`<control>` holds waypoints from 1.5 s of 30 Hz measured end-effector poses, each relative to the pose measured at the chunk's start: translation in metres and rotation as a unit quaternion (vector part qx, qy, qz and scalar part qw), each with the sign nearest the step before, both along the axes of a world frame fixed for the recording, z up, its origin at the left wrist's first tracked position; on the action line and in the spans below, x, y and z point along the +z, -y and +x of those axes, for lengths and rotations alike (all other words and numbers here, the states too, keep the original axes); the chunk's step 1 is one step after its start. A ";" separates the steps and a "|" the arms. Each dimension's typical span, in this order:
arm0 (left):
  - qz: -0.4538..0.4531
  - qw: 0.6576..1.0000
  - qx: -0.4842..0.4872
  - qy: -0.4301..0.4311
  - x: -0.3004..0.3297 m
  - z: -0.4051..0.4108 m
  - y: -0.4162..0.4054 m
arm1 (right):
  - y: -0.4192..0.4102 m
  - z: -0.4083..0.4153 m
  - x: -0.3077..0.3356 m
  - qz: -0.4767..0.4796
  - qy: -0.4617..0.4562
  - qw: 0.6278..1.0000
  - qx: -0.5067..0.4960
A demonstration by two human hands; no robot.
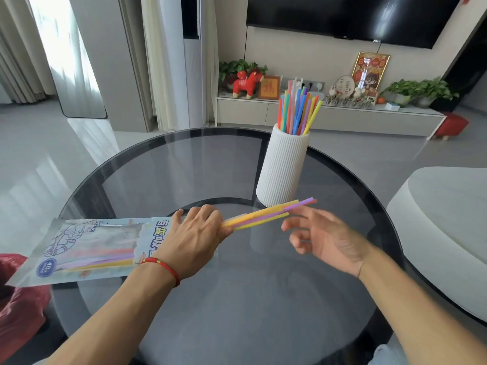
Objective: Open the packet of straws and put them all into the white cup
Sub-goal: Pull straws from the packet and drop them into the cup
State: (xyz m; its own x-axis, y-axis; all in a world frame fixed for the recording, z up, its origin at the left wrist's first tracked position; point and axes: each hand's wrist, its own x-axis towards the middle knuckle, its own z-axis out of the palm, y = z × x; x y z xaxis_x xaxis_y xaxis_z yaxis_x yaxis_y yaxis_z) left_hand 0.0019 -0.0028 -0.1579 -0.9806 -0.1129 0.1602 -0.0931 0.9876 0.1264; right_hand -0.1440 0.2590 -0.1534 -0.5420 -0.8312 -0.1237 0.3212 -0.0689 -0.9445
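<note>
- left hand [196, 239] clamps packet [87, 250] mouth at table [163, 164] near-left edge, straws [261, 216] poking out
- right hand [326, 239] open, empty, beside straw tips
- white cup [282, 168] mid-table, part-filled

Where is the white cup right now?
The cup stands upright on the glass table, right of centre, just beyond the right hand.

Count: 1 white ribbed cup [282, 167]; many coloured straws in cup [299, 111], exact number unreadable. 1 straw packet [92, 248], printed "40". Roughly 4 straws protruding from packet [263, 216]. 2 hands: left hand [195, 241], right hand [326, 238].
</note>
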 end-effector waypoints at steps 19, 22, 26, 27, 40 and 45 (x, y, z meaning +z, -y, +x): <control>0.000 0.999 -0.035 0.016 -0.018 -0.004 -0.019 | 0.081 0.046 -0.020 0.097 -0.106 0.936 -0.322; 0.013 0.999 -0.027 0.014 -0.019 -0.001 -0.012 | 0.069 0.031 -0.005 0.087 -0.168 0.907 -0.377; 0.022 0.998 -0.027 0.045 -0.023 -0.001 -0.011 | 0.035 0.011 0.016 0.067 -0.217 0.875 -0.427; 0.020 0.998 -0.029 0.045 -0.024 -0.002 -0.011 | 0.027 0.008 0.022 0.067 -0.232 0.868 -0.435; 0.019 0.999 -0.030 0.029 -0.032 -0.006 -0.010 | 0.030 -0.014 0.114 0.177 -0.603 0.708 -0.323; 0.025 0.999 -0.031 0.031 -0.030 -0.005 -0.010 | 0.058 -0.006 0.077 0.226 -0.611 0.704 -0.283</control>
State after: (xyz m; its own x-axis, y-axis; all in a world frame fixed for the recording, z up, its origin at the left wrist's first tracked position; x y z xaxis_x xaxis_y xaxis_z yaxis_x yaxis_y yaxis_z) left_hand -0.0036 0.0072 -0.1879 -0.9938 -0.0589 0.0941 -0.0421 0.9843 0.1715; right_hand -0.1499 0.2008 -0.0768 -0.7020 -0.4642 0.5401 -0.7079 0.5380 -0.4576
